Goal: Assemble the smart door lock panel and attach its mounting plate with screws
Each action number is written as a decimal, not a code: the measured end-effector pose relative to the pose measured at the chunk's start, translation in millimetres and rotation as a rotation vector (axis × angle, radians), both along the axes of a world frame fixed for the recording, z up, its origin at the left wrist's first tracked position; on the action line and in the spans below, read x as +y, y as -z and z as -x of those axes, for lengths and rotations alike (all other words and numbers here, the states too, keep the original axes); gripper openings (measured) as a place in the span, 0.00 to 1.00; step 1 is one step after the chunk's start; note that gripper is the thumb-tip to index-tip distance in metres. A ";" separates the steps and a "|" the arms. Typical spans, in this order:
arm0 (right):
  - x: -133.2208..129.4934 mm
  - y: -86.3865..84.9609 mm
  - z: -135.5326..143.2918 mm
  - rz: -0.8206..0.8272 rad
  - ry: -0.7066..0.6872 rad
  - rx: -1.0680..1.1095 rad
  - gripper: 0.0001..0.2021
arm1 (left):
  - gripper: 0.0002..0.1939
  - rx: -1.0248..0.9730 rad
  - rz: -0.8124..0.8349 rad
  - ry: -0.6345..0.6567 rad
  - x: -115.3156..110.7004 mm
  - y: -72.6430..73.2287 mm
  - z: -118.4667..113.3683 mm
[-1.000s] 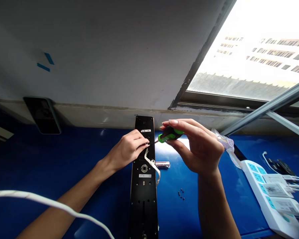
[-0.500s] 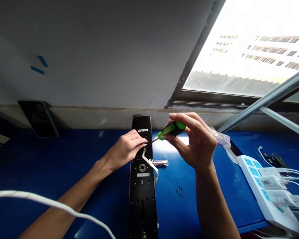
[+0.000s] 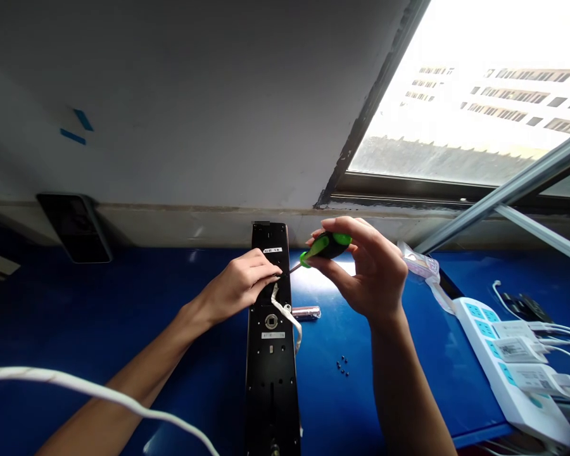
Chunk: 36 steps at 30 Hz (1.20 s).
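A long black metal panel (image 3: 272,367), with holes and small labels on its face, lies lengthwise before me. My left hand (image 3: 247,278) is closed in a pinch over its upper part; whatever sits between the fingertips is too small to make out. In my right hand (image 3: 373,269) is a screwdriver (image 3: 330,244) with a green and black handle, tilted so its shaft points left and down toward those fingertips. The screwdriver's tip is hard to see against the black surface. A short white wrapped cable (image 3: 285,310) comes out of the panel just below my left fingers.
Several small black screws (image 3: 342,365) lie right of the panel. A silvery-pink cylinder (image 3: 306,313) touches its right side. A power strip (image 3: 508,361) with plugged-in chargers stands at right. A phone-like black device (image 3: 75,228) leans on the wall. A white cable (image 3: 137,405) crosses the lower left.
My right hand and the screwdriver have shifted slightly left, and the fingers have turned a little around the handle. My left hand stays at nearly the same spot on the panel.
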State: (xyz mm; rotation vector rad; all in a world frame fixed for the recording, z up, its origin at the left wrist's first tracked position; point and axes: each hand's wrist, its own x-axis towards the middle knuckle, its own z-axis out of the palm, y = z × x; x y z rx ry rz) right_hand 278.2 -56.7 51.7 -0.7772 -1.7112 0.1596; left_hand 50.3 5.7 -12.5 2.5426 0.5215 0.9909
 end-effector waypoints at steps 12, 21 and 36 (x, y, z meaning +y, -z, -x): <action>-10.6 -6.6 1.8 0.136 -0.077 -0.071 0.31 | 0.12 -0.010 -0.052 -0.024 1.8 4.0 -2.3; -47.8 -3.4 -18.3 0.023 0.070 -0.041 0.35 | 0.17 0.018 -0.268 -0.100 -29.2 -17.7 -16.2; -137.5 72.9 -77.4 0.171 0.334 0.083 0.31 | 0.02 0.537 -0.337 0.312 -94.8 21.2 -116.9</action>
